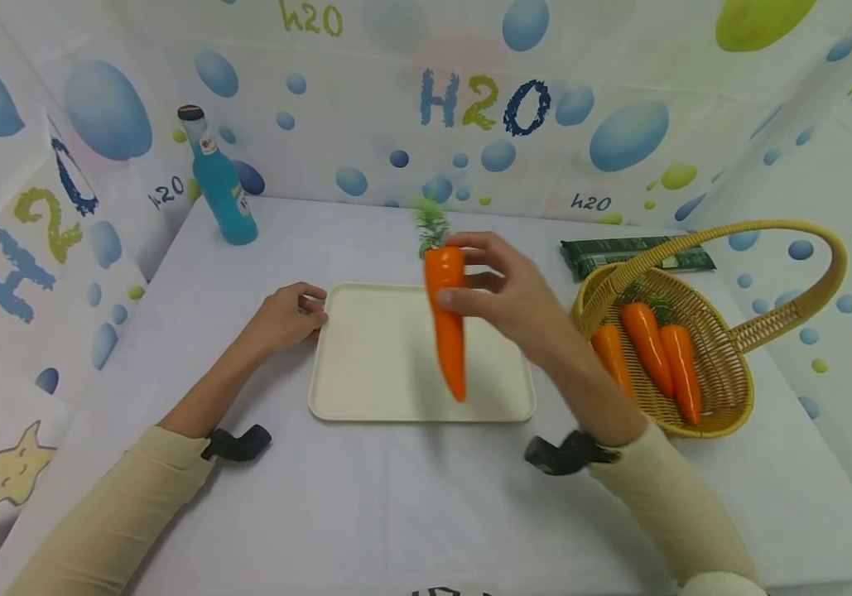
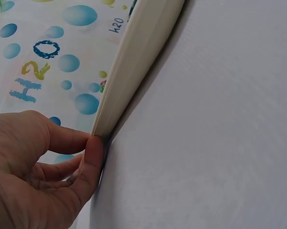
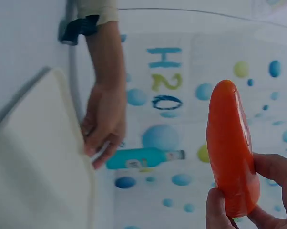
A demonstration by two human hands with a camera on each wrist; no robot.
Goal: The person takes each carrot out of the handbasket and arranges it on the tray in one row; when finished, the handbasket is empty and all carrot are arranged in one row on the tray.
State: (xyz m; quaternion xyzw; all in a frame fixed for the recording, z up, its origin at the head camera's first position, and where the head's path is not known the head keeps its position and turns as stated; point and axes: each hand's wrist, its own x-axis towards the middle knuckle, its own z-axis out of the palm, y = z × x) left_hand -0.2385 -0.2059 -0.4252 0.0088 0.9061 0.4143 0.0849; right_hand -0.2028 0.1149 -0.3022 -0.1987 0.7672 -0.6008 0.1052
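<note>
My right hand (image 1: 503, 290) holds an orange carrot (image 1: 445, 306) by its thick top end, above a cream tray (image 1: 366, 406). The carrot's tip points down, and its green leaves (image 1: 431, 223) stick up behind. In the right wrist view the carrot (image 3: 231, 148) sits between thumb and fingers. At the tray's left edge, my left hand (image 1: 281, 319) pinches the rim; the left wrist view shows its thumb and forefinger meeting at the tray's edge (image 2: 134, 62).
A wicker basket (image 1: 738, 397) with a tall handle stands on the right, holding several carrots (image 1: 647, 348). Behind it lies a dark green packet (image 1: 619, 248). A blue bottle (image 1: 224, 194) stands at the back left of the white-covered table (image 1: 396, 513).
</note>
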